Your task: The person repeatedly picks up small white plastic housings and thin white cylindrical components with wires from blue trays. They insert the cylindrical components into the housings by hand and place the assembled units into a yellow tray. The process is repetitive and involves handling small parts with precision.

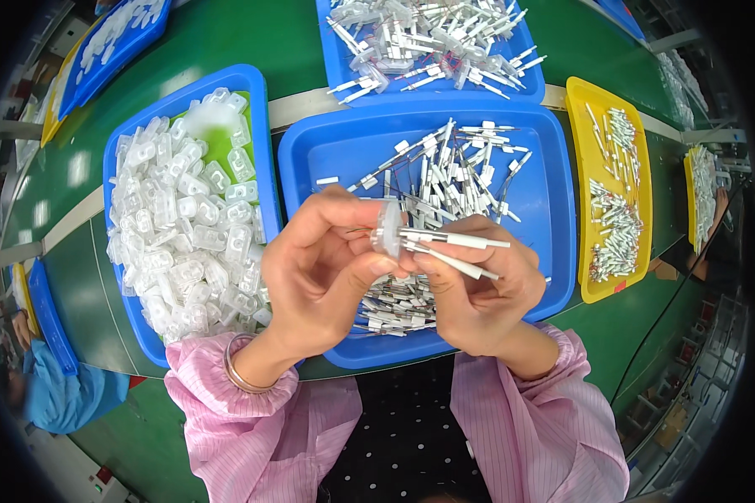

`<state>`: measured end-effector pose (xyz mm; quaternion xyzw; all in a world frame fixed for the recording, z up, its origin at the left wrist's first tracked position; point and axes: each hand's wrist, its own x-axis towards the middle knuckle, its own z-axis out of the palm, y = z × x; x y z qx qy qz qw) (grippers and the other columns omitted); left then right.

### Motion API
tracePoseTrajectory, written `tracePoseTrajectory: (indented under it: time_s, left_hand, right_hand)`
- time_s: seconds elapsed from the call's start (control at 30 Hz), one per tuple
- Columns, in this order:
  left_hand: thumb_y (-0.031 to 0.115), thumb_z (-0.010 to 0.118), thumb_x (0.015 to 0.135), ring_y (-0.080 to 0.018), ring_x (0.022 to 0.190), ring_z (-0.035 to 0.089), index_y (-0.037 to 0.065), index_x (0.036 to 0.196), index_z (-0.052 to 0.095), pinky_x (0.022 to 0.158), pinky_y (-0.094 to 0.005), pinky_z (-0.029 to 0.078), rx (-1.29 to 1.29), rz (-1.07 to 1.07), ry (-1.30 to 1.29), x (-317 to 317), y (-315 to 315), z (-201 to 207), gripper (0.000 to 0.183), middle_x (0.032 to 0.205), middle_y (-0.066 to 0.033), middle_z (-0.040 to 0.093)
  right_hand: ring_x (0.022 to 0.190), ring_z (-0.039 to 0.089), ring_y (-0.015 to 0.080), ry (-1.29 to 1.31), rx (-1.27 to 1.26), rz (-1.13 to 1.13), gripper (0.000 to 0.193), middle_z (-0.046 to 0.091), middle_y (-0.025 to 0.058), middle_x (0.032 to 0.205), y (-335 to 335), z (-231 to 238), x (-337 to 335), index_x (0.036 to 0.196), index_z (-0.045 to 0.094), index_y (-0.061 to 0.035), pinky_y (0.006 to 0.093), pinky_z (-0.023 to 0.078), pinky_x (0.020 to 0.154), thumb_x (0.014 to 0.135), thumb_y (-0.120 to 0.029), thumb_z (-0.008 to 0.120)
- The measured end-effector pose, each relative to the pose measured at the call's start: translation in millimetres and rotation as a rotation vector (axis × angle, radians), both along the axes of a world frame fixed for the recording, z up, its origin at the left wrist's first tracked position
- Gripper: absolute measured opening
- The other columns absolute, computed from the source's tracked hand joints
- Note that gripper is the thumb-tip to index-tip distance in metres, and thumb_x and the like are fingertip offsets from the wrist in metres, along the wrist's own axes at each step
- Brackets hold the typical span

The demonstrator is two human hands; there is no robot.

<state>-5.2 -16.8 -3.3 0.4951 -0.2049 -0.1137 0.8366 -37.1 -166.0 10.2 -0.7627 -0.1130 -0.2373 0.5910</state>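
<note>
Between the fingertips of my left hand [315, 268] a small clear plastic housing [387, 228] is pinched, above the middle blue tray [298, 168]. My right hand [491, 289] is closed on a pair of thin white-sleeved wire pieces [457, 241], which point to the right. Their left ends meet the housing; whether they sit inside it, I cannot tell, since the fingers cover that spot. Under both hands, the middle tray holds many similar white-sleeved wire pieces [445, 180].
To the left, a blue tray [260, 109] is heaped with clear housings [176, 218]. At the back, another blue tray [331, 75] holds housings with wires fitted. A yellow tray [591, 289] of thin wire pieces stands at the right. A person in blue [75, 381] is at the far left.
</note>
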Motion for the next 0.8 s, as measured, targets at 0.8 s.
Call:
tracePoseTrajectory:
  time_s: [0.8]
  left_hand:
    - [0.018, 0.059, 0.071, -0.0352, 0.073, 0.060, -0.004, 0.072, 0.060, 0.060, -0.0442, 0.048, 1.876, 0.584, -0.174, 71, 51, -1, 0.023, 0.076, -0.0200, 0.061]
  right_hand:
    - [0.062, 0.060, 0.0303, -0.246, -1.193, -0.238, 0.006, 0.059, 0.0153, 0.062, -4, 27, 180, 0.067, 0.060, 0.0001, 0.0368, 0.048, 0.056, 0.066, -0.006, 0.060]
